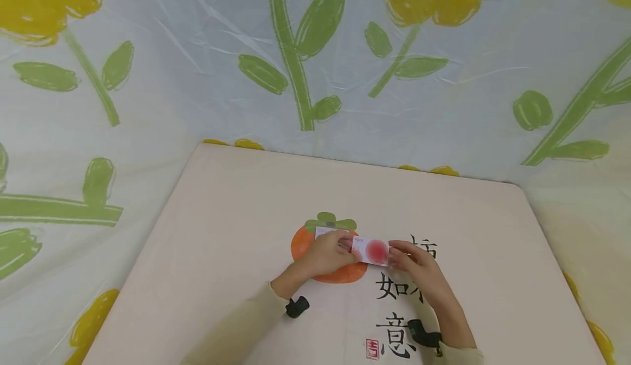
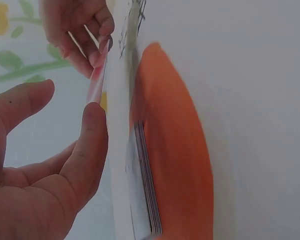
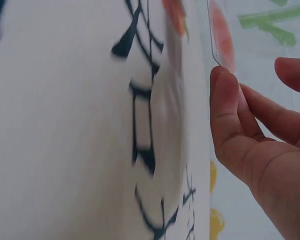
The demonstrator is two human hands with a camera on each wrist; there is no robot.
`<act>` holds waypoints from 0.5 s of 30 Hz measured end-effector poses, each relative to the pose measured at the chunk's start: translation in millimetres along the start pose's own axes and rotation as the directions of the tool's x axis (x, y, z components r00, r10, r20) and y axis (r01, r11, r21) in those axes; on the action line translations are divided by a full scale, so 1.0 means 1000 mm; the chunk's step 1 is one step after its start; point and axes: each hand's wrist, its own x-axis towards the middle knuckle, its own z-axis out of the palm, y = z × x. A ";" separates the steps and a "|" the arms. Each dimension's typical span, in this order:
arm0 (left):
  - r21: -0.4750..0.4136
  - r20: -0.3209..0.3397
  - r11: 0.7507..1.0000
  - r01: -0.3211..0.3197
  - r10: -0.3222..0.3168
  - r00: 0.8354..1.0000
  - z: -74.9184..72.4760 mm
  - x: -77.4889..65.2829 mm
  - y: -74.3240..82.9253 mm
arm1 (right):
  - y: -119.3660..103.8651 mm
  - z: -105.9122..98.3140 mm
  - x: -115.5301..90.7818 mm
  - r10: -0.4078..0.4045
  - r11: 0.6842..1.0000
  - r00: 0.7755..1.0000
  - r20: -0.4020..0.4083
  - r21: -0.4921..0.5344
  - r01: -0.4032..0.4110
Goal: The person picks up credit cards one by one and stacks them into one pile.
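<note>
A small white card with a red-pink circle [image 1: 377,251] is held up between the two hands, above the table. My left hand [image 1: 322,252] pinches its left end; in the left wrist view the card [image 2: 97,80] runs away from that fingertip. My right hand [image 1: 419,266] pinches the opposite edge. The right wrist view shows one corner of the card [image 3: 221,37] at the right fingertips. Below the left hand a stack of similar cards [image 2: 144,180] lies on the orange persimmon print, mostly hidden from the head view.
The pale table [image 1: 236,206] bears a printed persimmon [image 1: 340,275], black characters [image 1: 391,286] and a red seal mark [image 1: 372,348]. A hanging cloth with yellow flowers and green leaves [image 1: 197,80] surrounds its back and sides. Dark wrist devices [image 1: 297,307] sit on both wrists.
</note>
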 end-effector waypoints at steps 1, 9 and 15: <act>-0.014 0.000 1.000 0.005 -0.005 1.000 -0.004 -0.002 -0.001 | -0.002 0.003 0.002 -0.009 1.000 1.000 0.002 -0.003 0.009; -0.055 -0.009 0.998 0.033 -0.033 0.999 -0.037 -0.015 -0.012 | -0.017 0.025 0.020 -0.068 0.995 0.996 0.059 0.074 0.063; 0.013 -0.068 0.999 0.032 -0.031 0.997 -0.054 -0.022 -0.017 | -0.028 0.039 0.031 -0.070 0.994 0.994 0.084 0.095 0.062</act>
